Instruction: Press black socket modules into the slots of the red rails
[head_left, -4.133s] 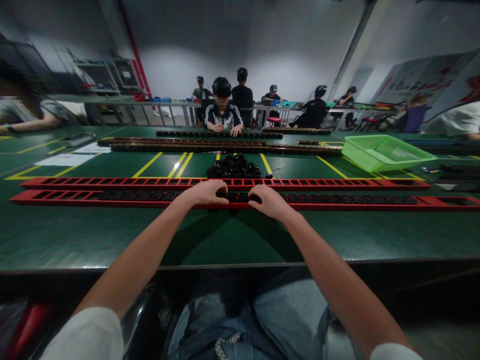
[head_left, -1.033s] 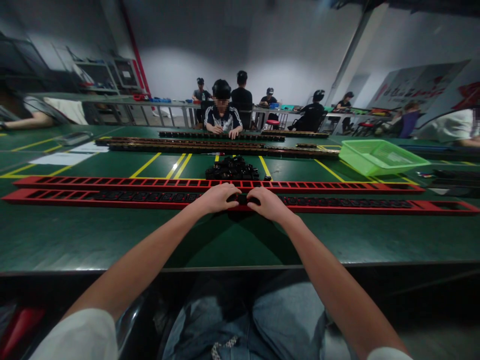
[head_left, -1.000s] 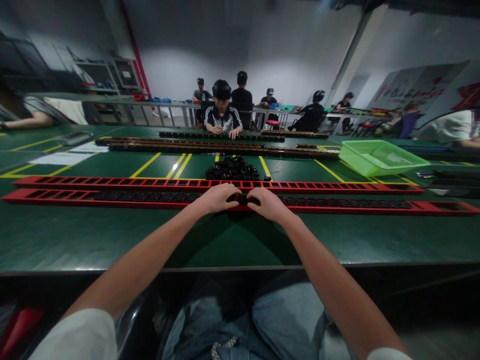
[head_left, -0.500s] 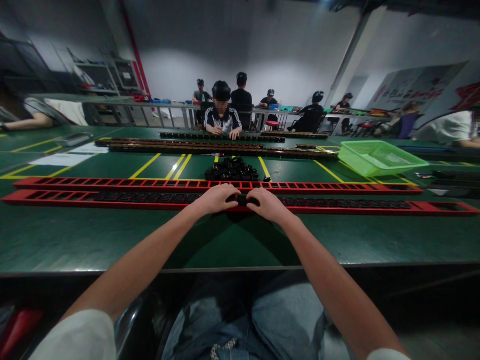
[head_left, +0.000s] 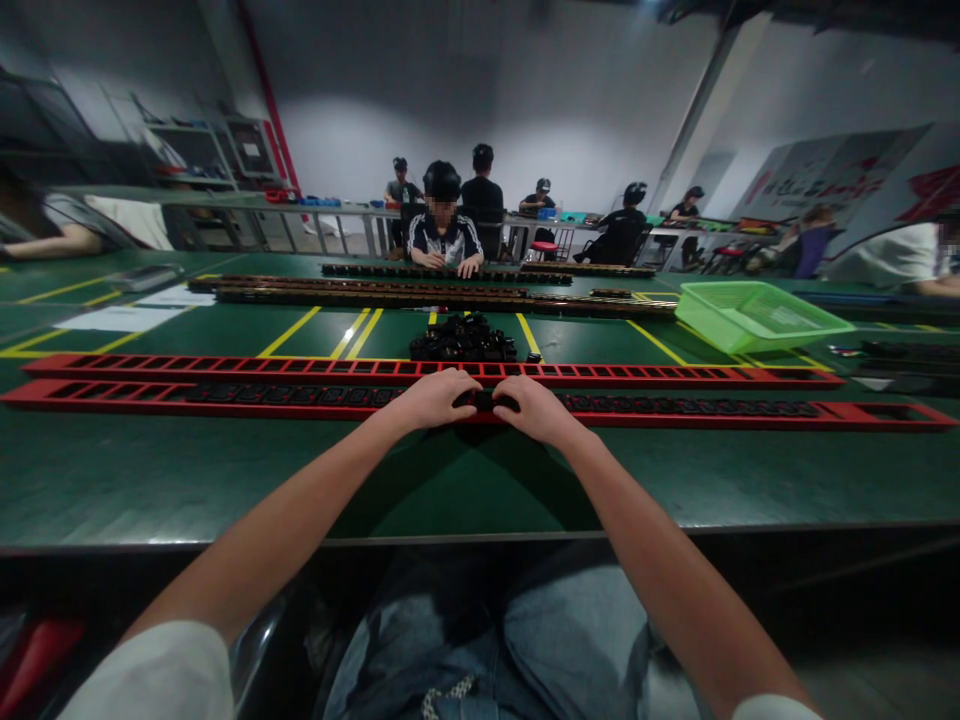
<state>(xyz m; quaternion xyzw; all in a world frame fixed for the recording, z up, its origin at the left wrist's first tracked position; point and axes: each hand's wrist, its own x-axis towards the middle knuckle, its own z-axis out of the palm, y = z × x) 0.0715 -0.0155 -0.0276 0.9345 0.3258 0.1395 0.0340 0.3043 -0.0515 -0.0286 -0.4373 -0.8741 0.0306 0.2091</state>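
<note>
My left hand (head_left: 439, 399) and my right hand (head_left: 531, 406) meet over the middle of the nearer red slotted rail (head_left: 112, 394). Their fingers are curled in a pinch at either side of a small black plastic part (head_left: 484, 401) seated at the rail. Fingertips hide some of it. Similar black parts (head_left: 300, 396) fill slots to the left and right of my hands, while several slots at the rail's left end are bare. Just behind lies a second red rail (head_left: 187, 367) with open slots. Beyond it is a heap of loose black parts (head_left: 465, 340).
A green plastic basket (head_left: 757, 315) stands at the right. Long dark strips (head_left: 450, 292) lie across the green table (head_left: 225, 470), with white papers (head_left: 112, 319) at left. A co-worker (head_left: 444, 235) sits opposite; other people work at the sides and behind.
</note>
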